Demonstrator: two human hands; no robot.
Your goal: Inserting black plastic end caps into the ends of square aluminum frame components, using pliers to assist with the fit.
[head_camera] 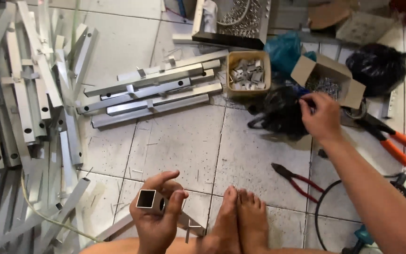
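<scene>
Tube [147, 199] sits upright in the left hand [157, 221], fingers wrapped round it, open end up near the bare feet [239, 221]. Right hand [322, 116] reaches out at the screw box [327, 80], fingertips pinched; around what, I cannot tell. Pliers [293, 179] lie handy on the floor.

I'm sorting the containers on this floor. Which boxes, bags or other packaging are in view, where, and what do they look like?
Open brown cardboard box: by the right hand, holding small metal parts.
Tan box: top centre, full of metal brackets.
Teal plastic bag: between them.
Black bag: top right.
</scene>
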